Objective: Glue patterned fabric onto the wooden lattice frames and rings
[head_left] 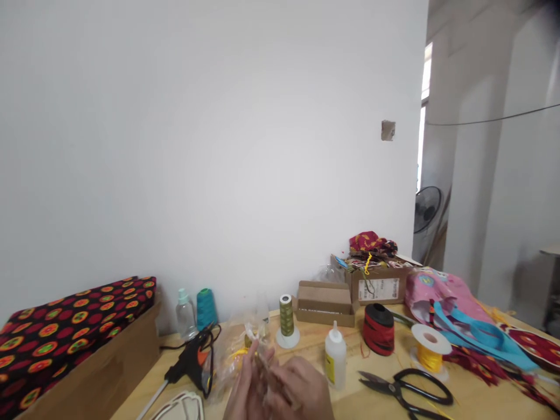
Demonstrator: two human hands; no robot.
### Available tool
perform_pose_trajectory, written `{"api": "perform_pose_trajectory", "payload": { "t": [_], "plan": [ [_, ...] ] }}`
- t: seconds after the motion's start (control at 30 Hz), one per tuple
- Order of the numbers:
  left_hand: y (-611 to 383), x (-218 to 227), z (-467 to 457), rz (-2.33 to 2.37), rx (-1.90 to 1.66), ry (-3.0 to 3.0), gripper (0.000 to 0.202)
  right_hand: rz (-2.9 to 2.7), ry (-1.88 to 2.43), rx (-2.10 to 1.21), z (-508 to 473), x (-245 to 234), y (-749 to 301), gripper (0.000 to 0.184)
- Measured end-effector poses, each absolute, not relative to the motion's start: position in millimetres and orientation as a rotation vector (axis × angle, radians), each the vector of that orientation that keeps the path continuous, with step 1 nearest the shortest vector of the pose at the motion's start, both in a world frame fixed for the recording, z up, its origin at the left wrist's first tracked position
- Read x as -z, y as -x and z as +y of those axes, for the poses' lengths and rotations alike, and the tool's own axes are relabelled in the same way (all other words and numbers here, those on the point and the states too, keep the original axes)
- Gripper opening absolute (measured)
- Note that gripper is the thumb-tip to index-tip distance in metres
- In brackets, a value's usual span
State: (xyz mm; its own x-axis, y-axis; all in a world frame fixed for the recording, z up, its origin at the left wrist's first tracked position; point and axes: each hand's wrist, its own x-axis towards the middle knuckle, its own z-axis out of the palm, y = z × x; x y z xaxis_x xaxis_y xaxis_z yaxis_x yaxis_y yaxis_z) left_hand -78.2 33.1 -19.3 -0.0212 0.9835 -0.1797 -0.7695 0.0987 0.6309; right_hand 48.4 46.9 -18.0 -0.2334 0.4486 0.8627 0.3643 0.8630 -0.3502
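At the bottom middle, my left hand and my right hand are close together, fingers closed in a pinch. Between them is a thin brownish piece, blurred and partly covered by the fingers, so its kind does not show. Just behind my hands lies a clear plastic bag with something yellow in it. A spool of olive-green thread stands upright beyond my right hand. To that hand's right is a white squeeze bottle with a yellow label. Black-handled scissors lie farther right, blades apart.
On the left are a glue gun, a teal thread cone, a clear bottle and patterned fabric on a carton. On the right are red cord, a yellow thread spool, blue ribbon and cardboard boxes.
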Motion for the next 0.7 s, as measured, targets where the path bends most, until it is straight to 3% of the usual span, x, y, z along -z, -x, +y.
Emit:
{"api": "perform_pose_trajectory", "payload": {
  "t": [0.07, 0.2, 0.33, 0.4, 0.57, 0.7],
  "plan": [
    [77.2, 17.1, 29.7, 0.662, -1.401, -0.35, 0.052, -1.886, 0.506, -0.1, 43.3, 13.4, -48.6, 0.049],
    [75.7, 10.8, 24.1, 0.612, -1.301, -0.348, 0.056, -1.766, 0.628, -0.359, 44.0, 9.7, -57.7, 0.051],
    [73.4, 8.4, 23.4, 0.566, -1.269, -0.35, 0.051, -1.832, 0.742, -0.631, 51.5, 20.5, -59.2, 0.092],
    [73.1, 8.1, 23.5, 0.547, -1.242, -0.297, 0.047, -1.987, 0.728, -0.672, 53.3, 23.1, -54.0, 0.101],
    [74.8, 6.4, 23.4, 0.503, -1.134, -0.232, 0.047, -2.166, 0.809, -0.588, 49.5, 6.1, -48.4, 0.095],
    [78.6, 7.0, 28.7, 0.546, -1.269, -0.259, 0.054, -2.172, 0.973, -0.421, 43.8, 14.4, -70.0, 0.09]
  ]
}}
